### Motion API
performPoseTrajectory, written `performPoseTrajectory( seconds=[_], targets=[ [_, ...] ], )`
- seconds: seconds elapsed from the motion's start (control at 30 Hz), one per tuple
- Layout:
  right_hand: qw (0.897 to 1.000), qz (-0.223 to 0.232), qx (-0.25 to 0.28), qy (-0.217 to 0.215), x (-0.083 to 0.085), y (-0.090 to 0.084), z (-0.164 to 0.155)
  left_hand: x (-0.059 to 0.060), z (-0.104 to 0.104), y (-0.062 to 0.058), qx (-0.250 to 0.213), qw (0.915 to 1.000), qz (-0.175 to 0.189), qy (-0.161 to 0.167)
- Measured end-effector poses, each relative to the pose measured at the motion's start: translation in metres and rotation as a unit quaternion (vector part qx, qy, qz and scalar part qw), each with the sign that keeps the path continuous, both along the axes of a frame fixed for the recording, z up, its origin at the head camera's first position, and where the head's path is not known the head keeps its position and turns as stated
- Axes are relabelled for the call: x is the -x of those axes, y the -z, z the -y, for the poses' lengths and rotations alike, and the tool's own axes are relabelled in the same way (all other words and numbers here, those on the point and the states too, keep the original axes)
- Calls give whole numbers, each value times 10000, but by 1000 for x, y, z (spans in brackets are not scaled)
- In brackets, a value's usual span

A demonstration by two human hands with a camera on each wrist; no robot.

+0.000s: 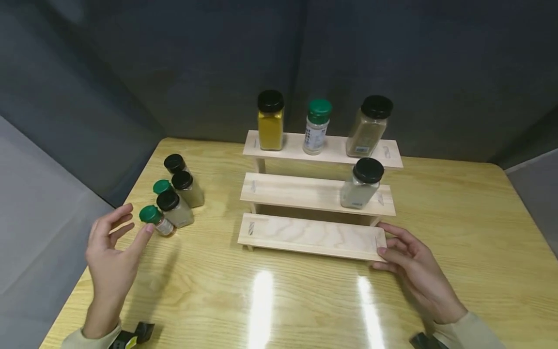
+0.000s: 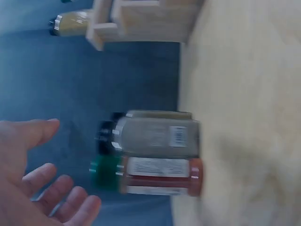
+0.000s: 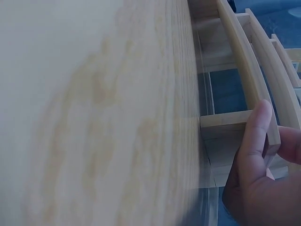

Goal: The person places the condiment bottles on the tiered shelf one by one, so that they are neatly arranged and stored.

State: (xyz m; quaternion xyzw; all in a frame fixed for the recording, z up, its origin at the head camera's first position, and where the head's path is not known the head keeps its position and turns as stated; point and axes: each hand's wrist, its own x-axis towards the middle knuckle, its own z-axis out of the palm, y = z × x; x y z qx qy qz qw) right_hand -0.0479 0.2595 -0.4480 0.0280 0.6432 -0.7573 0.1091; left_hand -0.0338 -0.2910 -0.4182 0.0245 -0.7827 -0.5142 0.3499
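I have the wooden table under everything, and on it the three-step wooden rack, which I use as my landmark. On the rack's top step stand a yellow-filled jar with a black cap, a green-capped bottle and a black-capped jar of greyish powder; on the middle step, towards its right end, stands one more black-capped jar.

My right hand is at the rack's bottom right corner, fingers laid straight along the edge of the lowest board, the thumb pressed against its end in the right wrist view; it steadies the rack and grips nothing else.

Left of the rack stands a cluster of small jars, black caps and green caps together. Nearest me in it is the green-capped jar with red contents. My left hand is spread open, fingers relaxed, one fingertip just touching that jar's cap.
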Motion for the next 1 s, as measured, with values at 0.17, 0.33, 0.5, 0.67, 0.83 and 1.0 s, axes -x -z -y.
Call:
performPoseTrajectory(
  seconds=[0.17, 0.33, 0.5, 0.67, 0.83, 1.0],
  targets=[
    [10000, 60, -23, -53, 0, -1, -2, 9, 2, 13, 193, 9961, 856, -99],
    [10000, 90, -4, -42, -1, -2, -3, 15, 3, 18, 185, 9895, 1407, -269],
    [10000, 86, 6, -27, -2, -1, -2, 16, 6, 22, 45, 9864, 1596, -383],
    [9999, 72, -72, -5, -2, -2, 1, 15, 11, 26, -13, 9842, 1684, -555],
    [9999, 55, -135, 19, -3, -3, 1, 18, 13, 27, -39, 9745, 2165, -588],
    [9999, 33, -149, 22, -4, -4, 0, 19, 10, 28, -93, 9758, 2111, -565]
  ],
)
